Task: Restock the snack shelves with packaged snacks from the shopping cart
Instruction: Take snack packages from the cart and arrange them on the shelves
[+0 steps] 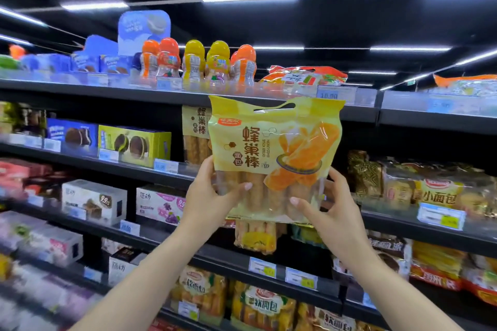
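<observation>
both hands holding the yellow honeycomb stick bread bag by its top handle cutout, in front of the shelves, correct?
Not the handle. The head view shows the left hand and right hand gripping the honeycomb stick bread bag at its lower corners; the handle cutout is free. Otherwise correct.

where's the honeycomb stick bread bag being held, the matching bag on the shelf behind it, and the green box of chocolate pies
honeycomb stick bread bag (250, 142), head view, on its printed yellow front.
matching bag on the shelf (195, 131), head view, on its visible left strip.
green box of chocolate pies (134, 144), head view, on its front face.
</observation>
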### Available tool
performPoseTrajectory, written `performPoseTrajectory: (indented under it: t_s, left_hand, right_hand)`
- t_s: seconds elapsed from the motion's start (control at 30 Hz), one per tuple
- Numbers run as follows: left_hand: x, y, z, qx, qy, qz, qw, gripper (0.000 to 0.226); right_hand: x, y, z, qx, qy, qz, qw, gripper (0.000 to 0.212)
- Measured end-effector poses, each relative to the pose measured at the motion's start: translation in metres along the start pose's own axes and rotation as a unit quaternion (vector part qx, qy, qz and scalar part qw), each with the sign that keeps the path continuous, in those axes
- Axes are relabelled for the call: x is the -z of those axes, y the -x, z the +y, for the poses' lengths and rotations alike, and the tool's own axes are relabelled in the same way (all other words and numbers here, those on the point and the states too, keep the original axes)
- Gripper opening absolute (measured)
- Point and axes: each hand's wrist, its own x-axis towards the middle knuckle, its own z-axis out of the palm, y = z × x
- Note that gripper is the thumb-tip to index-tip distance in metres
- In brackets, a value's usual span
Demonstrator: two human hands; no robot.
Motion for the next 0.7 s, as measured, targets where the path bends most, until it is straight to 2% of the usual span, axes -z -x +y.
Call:
performPoseTrajectory:
  t_s: [0.3,0.7]
  left_hand:
    - [0.038,-0.006,-0.019,-0.008,-0.008,0.062,0.998,0.052]
    - [0.118,-0.099,-0.071,-0.099,0.006,0.03,0.995,0.051]
  right_hand:
    - [-0.054,-0.016,-0.004,0.025,-0.019,-0.026,0.999,0.086]
    - [-0.174,-0.061,-0.015,0.076,-0.051,0.067,0.994,0.073]
